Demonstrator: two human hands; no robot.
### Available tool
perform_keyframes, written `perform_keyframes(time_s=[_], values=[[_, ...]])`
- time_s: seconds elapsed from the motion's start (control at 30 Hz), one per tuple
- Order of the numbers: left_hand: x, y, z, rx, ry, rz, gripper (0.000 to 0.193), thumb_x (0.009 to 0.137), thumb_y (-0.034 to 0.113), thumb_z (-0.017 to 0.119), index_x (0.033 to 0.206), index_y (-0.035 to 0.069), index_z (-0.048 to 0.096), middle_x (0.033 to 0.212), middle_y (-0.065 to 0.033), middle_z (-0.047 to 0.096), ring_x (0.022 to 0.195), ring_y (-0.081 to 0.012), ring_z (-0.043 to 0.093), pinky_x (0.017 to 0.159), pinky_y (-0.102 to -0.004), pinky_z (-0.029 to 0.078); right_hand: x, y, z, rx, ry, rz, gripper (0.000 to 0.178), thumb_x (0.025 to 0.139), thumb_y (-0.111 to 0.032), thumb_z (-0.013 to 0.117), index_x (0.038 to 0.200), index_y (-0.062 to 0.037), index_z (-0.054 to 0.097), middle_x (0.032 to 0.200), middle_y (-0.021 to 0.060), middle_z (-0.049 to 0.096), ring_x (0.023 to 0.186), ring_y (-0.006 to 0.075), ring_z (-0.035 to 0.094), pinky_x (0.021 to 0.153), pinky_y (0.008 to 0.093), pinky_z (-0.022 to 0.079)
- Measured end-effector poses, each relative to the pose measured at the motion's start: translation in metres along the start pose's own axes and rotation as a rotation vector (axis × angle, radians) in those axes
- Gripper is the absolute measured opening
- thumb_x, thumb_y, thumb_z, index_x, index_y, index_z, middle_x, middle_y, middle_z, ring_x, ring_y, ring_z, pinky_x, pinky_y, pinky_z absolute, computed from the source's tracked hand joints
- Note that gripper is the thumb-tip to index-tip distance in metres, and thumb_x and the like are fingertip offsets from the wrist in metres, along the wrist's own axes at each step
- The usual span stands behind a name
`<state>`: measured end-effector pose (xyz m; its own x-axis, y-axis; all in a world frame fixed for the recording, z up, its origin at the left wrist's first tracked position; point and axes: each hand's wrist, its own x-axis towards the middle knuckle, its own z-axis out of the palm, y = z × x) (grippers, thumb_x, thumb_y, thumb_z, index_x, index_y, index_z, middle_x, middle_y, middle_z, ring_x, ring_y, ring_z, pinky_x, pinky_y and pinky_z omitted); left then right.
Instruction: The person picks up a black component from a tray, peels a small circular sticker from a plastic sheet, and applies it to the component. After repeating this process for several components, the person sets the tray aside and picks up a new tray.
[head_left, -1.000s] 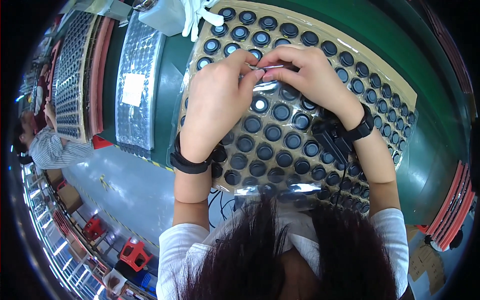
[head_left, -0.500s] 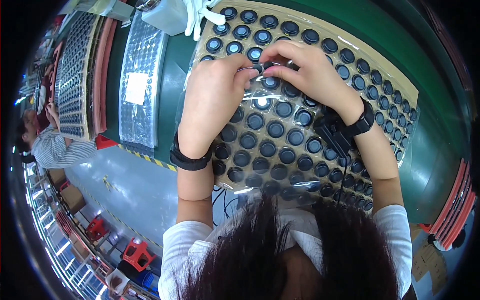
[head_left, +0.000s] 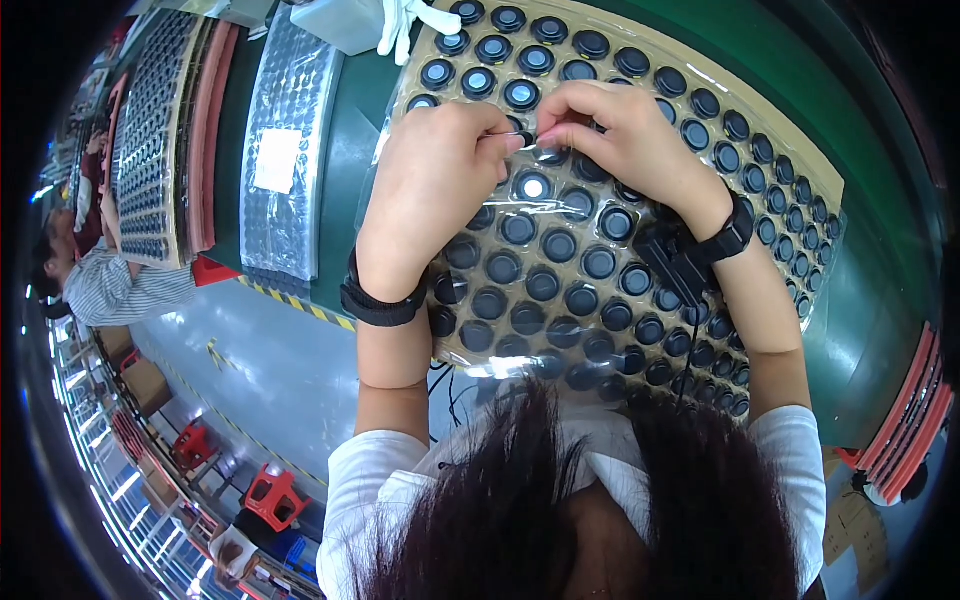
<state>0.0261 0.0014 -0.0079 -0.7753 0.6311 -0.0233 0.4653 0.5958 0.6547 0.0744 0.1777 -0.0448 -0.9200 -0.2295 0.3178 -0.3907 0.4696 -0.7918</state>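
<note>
A large brown tray (head_left: 800, 150) lies before me on the green table, its rows of pockets filled with round black parts (head_left: 558, 245), some with pale grey tops. Clear glossy film (head_left: 512, 367) covers its near portion. Over the far left part of the tray, my left hand (head_left: 430, 185) is pinched, with a small dark bit showing at the fingertips. Close beside it, my right hand (head_left: 640, 140) also pinches thumb against forefinger; whatever lies between them is too small to name. A narrow gap separates the two sets of fingertips. Both wrists wear black straps.
White gloves (head_left: 408, 28) and a white container (head_left: 340, 22) sit at the far left. Beside the tray lies a plastic-wrapped pack (head_left: 318, 190) with a white paper sheet. Further left, a co-worker (head_left: 125, 290) sits by stacked trays (head_left: 150, 150). Reddish stacked sheets (head_left: 905, 415) stand at right.
My fingertips have drawn slightly apart, the right hand shifting a little to the right. A dark bit now shows at the left fingertips. The whole view has shifted slightly.
</note>
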Motion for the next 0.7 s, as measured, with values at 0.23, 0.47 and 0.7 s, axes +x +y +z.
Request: perform_keyframes(time_s=[0.23, 0.47, 0.7], values=[[0.000, -0.005, -0.004, 0.060, -0.017, -0.002, 0.009, 0.071, 0.012, 0.059, 0.069, 0.003, 0.061, 0.062, -0.0162, 0.056, 0.062, -0.0326, 0.056, 0.056, -0.0390, 0.044, 0.000, -0.001, -0.003, 0.074, -0.051, -0.030, 0.007, 0.073, -0.004, 0.062, 0.075, -0.0013, 0.056, 0.082, 0.0043, 0.058, 0.078, 0.0147, 0.056, 0.069, 0.0231, 0.044], [-0.010, -0.001, -0.012, 0.065, -0.181, 0.119, 0.010, 0.071, 0.015, 0.060, 0.069, 0.005, 0.062, 0.063, -0.0153, 0.057, 0.064, -0.0327, 0.056, 0.057, -0.0400, 0.044, -0.015, 0.009, -0.003, 0.245, 0.166, 0.316, 0.008, 0.069, -0.005, 0.066, 0.074, -0.0017, 0.061, 0.089, 0.0027, 0.057, 0.087, 0.0130, 0.052, 0.078, 0.0241, 0.040], [-0.013, 0.002, -0.008, 0.121, -0.293, 0.154, 0.011, 0.071, 0.016, 0.060, 0.070, 0.005, 0.062, 0.063, -0.0143, 0.056, 0.066, -0.0315, 0.057, 0.059, -0.0400, 0.044, -0.019, 0.018, 0.018, -0.070, 0.153, 0.154, 0.009, 0.067, -0.007, 0.068, 0.073, -0.0027, 0.063, 0.086, 0.0027, 0.058, 0.084, 0.0153, 0.052, 0.076, 0.0251, 0.040]])
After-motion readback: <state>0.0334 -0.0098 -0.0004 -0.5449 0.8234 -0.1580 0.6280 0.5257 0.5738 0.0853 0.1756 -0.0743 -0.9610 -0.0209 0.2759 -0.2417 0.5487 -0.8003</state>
